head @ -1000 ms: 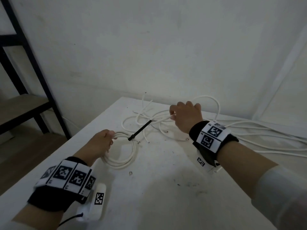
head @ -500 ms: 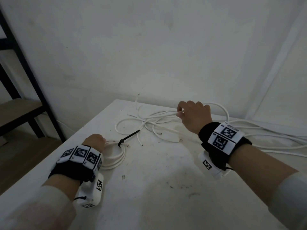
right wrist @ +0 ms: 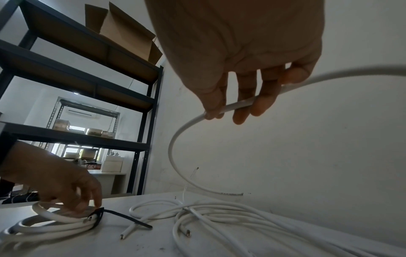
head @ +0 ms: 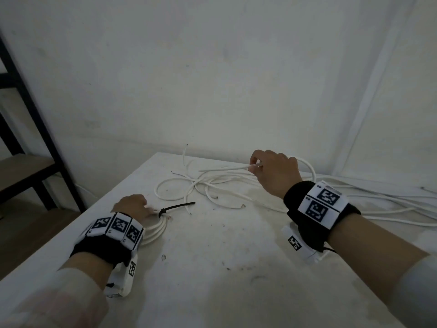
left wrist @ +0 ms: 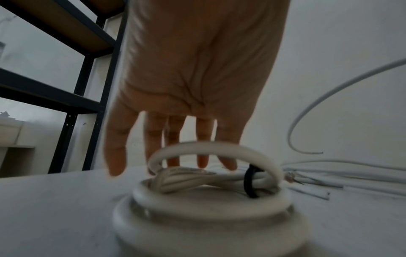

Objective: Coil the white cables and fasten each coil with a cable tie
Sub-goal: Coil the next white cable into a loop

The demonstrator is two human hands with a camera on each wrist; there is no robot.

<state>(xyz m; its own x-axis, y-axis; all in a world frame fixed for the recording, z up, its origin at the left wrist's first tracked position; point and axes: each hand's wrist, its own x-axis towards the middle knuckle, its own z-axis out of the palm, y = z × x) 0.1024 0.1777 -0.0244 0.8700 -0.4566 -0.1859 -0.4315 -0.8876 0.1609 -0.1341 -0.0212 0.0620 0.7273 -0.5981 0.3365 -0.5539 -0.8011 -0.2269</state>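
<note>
A small white cable coil [head: 158, 229] bound by a black cable tie [head: 177, 206] lies on the table near its left edge. My left hand [head: 149, 210] rests on the coil with its fingers [left wrist: 173, 156] straight over the loops [left wrist: 208, 191] beside the tie band [left wrist: 250, 182]. Further back, my right hand [head: 254, 165] pinches a loose white cable [head: 224, 168] between thumb and fingers [right wrist: 243, 113] and holds it above the table. That cable [right wrist: 173, 139] curves down to the tangle of loose white cables [head: 208, 188].
The white table [head: 236, 268] stands against a white wall. More white cables [head: 390, 209] trail off to the right. A black metal shelf rack [head: 30, 129] stands to the left, with a cardboard box [right wrist: 123, 34] on an upper shelf.
My left hand has drawn the tied coil back toward the near left and now lies with straight fingers on it. The right hand has lifted one loose cable up and to the right.
</note>
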